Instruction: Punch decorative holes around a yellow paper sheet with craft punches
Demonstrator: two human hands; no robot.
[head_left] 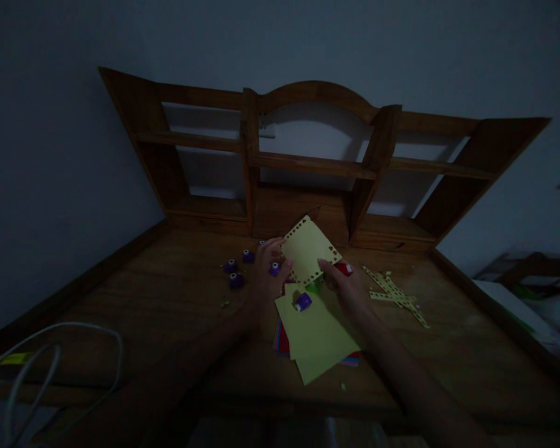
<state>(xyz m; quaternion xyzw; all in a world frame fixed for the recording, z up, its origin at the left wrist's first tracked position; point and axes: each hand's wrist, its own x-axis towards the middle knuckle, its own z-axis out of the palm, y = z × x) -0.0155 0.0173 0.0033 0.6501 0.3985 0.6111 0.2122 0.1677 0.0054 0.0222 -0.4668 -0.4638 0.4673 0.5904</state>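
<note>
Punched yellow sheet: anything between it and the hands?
Nothing visible. The left hand holds the sheet by its left side; the right hand has its thumb over the lower-right edge, beside a red object. A purple item shows beyond the left hand, apparently on the desk.

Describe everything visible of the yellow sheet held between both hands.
The yellow sheet looks like thin paper, four-sided and plain in the middle, with small holes along several edges; some by the right corner look heart-shaped. It is held with one corner pointing away, above the desk. The left hand pinches its left side; the right hand holds it at the lower right.
</note>
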